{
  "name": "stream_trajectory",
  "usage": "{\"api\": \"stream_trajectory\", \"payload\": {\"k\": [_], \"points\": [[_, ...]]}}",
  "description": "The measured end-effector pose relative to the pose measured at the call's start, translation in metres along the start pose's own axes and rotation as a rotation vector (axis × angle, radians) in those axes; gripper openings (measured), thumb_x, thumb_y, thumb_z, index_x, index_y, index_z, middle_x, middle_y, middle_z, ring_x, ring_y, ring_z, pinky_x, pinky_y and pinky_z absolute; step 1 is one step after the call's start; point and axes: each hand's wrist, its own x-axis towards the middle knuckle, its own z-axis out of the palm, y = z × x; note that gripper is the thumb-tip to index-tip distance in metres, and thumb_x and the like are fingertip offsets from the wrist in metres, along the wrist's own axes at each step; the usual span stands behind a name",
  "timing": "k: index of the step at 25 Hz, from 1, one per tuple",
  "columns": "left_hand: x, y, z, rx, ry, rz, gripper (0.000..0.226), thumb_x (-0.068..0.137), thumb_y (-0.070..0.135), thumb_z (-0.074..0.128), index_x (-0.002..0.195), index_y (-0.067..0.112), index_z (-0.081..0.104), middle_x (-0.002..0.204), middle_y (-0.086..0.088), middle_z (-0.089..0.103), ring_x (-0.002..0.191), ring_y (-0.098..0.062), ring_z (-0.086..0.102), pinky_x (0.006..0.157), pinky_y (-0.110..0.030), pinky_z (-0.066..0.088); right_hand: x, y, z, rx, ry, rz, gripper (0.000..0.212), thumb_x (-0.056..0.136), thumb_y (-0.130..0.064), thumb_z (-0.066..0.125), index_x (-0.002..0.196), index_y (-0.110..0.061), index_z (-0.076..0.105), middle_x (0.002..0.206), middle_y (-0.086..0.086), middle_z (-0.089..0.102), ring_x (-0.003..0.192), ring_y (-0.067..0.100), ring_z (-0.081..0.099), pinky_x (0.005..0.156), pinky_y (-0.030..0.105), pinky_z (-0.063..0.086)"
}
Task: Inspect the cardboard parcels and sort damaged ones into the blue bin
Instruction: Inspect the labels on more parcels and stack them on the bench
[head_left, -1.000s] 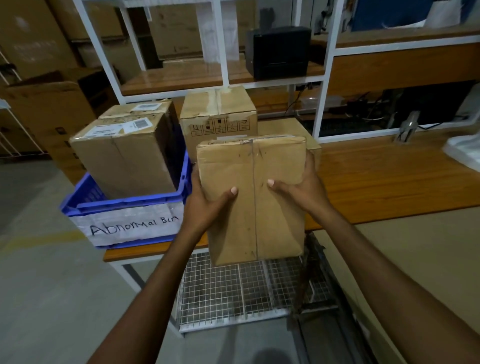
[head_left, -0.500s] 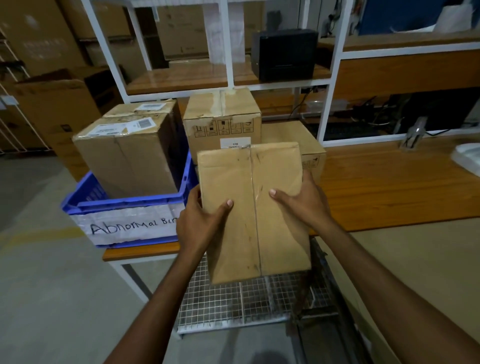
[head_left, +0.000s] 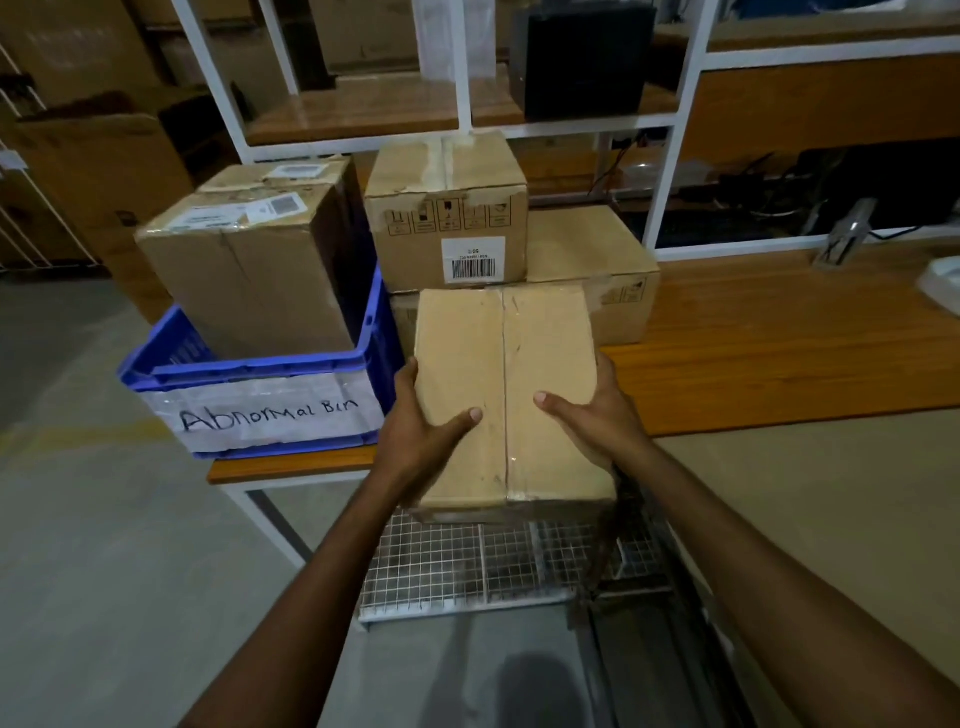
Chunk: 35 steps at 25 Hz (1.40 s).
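I hold a plain brown cardboard parcel (head_left: 506, 364) with a taped centre seam in front of me, its broad face tilted up toward the camera. My left hand (head_left: 423, 431) grips its left side, thumb on the face. My right hand (head_left: 595, 415) grips the right side the same way. To the left, the blue bin (head_left: 260, 364) labelled "Abnormal Bin" stands on the table's left end and holds a large creased parcel (head_left: 249, 275) with another behind it. Behind the held parcel, a barcoded parcel (head_left: 447, 208) sits on a lower parcel (head_left: 608, 270).
A wooden table (head_left: 779, 343) stretches to the right under a white shelf frame (head_left: 670, 171). A black box (head_left: 582, 57) stands on the upper shelf. A wire mesh rack (head_left: 467, 566) lies below the table edge. Big cartons (head_left: 93, 166) stand at far left on the concrete floor.
The parcel has tipped from nearly upright to lying back with its face upward, and sits lower in my hands. The barcode label on the box behind has come into sight.
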Motion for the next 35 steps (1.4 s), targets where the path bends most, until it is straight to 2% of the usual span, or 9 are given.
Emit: {"api": "stream_trajectory", "payload": {"k": [4,7,9,13,17,21,26,30,35], "points": [[0.007,0.002,-0.002,0.088,0.020,-0.008,0.109,0.081,0.055,0.085,0.163,0.034,0.017,0.158,-0.003,0.047,0.136,-0.029,0.053,0.110,-0.051,0.048,0.003,-0.010,0.000,-0.024,0.046,0.055,0.098,0.079,-0.047,0.087,0.152,-0.020,0.030,0.140,0.001,0.060,0.125,0.027,0.059,0.098,0.037,0.049],[0.006,-0.001,-0.014,0.097,-0.242,-0.035,0.134,0.075,0.039,0.094,0.165,0.035,-0.007,0.165,-0.003,0.030,0.144,-0.026,0.041,0.115,-0.045,0.040,-0.003,-0.012,-0.009,-0.008,-0.171,0.143,0.120,0.073,-0.027,0.093,0.158,-0.024,0.009,0.135,-0.004,0.048,0.126,0.022,0.049,0.105,0.041,0.045],[-0.001,-0.005,-0.017,0.158,-0.280,-0.017,0.142,0.074,0.038,0.095,0.164,0.035,-0.015,0.167,-0.003,0.027,0.144,-0.025,0.040,0.115,-0.045,0.040,-0.009,-0.005,-0.009,-0.065,-0.169,0.138,0.126,0.067,-0.022,0.097,0.158,-0.026,0.010,0.129,-0.007,0.045,0.122,0.019,0.046,0.103,0.040,0.044],[-0.014,-0.002,-0.004,0.086,0.026,-0.105,0.107,0.081,0.050,0.087,0.155,0.013,0.019,0.153,-0.013,0.049,0.134,-0.032,0.055,0.105,-0.042,0.051,-0.021,-0.001,-0.006,-0.012,0.057,0.118,0.092,0.074,-0.047,0.091,0.141,-0.020,0.035,0.125,-0.003,0.057,0.106,0.017,0.057,0.081,0.030,0.052],[-0.027,-0.011,-0.007,-0.071,-0.117,-0.216,0.099,0.073,0.049,0.092,0.147,0.017,0.035,0.143,-0.002,0.053,0.130,-0.025,0.056,0.105,-0.045,0.054,-0.041,0.014,0.000,0.056,-0.044,0.171,0.087,0.070,-0.054,0.091,0.131,-0.033,0.033,0.122,-0.011,0.059,0.115,0.021,0.059,0.100,0.046,0.053],[-0.039,0.004,-0.020,-0.092,-0.087,-0.061,0.108,0.069,0.052,0.094,0.155,0.025,0.035,0.139,0.010,0.053,0.126,-0.015,0.055,0.102,-0.035,0.053,-0.050,-0.006,-0.012,0.051,0.014,0.057,0.097,0.070,-0.053,0.091,0.147,-0.030,0.035,0.129,-0.009,0.060,0.120,0.021,0.059,0.101,0.047,0.053],[-0.038,0.034,-0.029,-0.005,0.000,0.104,0.115,0.068,0.056,0.095,0.159,0.031,0.029,0.152,0.007,0.051,0.134,-0.019,0.053,0.110,-0.050,0.050,-0.050,-0.042,-0.031,0.072,0.068,-0.010,0.102,0.068,-0.041,0.095,0.146,-0.028,0.032,0.113,-0.019,0.054,0.119,0.019,0.057,0.104,0.051,0.051],[-0.041,0.054,-0.045,0.028,-0.057,0.274,0.129,0.065,0.057,0.096,0.164,0.037,0.015,0.158,0.014,0.043,0.139,-0.011,0.047,0.110,-0.034,0.046,-0.059,-0.061,-0.049,0.101,0.064,-0.102,0.104,0.070,-0.038,0.094,0.150,-0.028,0.028,0.118,-0.020,0.050,0.120,0.015,0.053,0.098,0.040,0.051],[-0.049,0.076,-0.057,-0.050,0.069,0.313,0.129,0.073,0.054,0.090,0.167,0.040,0.002,0.166,0.012,0.035,0.140,-0.001,0.043,0.112,-0.025,0.041,-0.064,-0.085,-0.072,0.105,-0.016,-0.240,0.122,0.065,-0.042,0.095,0.158,-0.034,0.016,0.127,-0.025,0.043,0.130,0.014,0.047,0.103,0.038,0.048]]}}
